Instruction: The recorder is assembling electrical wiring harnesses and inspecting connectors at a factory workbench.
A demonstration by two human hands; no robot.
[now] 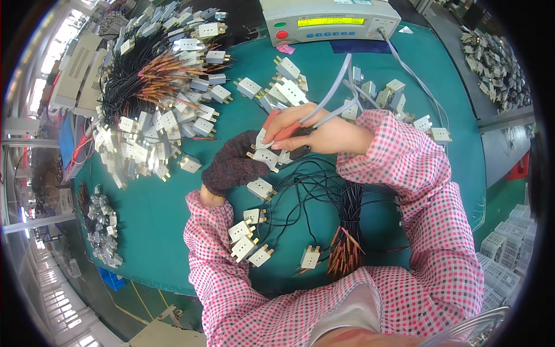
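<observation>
My left hand (pixel 234 165), in a dark knitted glove, is closed round a small white plug-like block (pixel 265 157) with brass prongs. My bare right hand (pixel 324 132) grips red-handled test probes (pixel 287 132) with grey leads, close against the blocks at the left hand's fingertips. The probe tips are hidden. Below the hands lies a bundle of black cables (pixel 351 211) with copper-coloured ends (pixel 345 254). Several more white blocks (pixel 244 247) rest nearer to me, some joined to black wires.
A bench tester (pixel 332 26) with a lit yellow display stands at the back of the green mat (pixel 156 231). A large heap of blocks and black cables (pixel 156 87) covers the far left. More blocks (pixel 287 68) lie beyond my hands. White racks (pixel 503 248) stand at right.
</observation>
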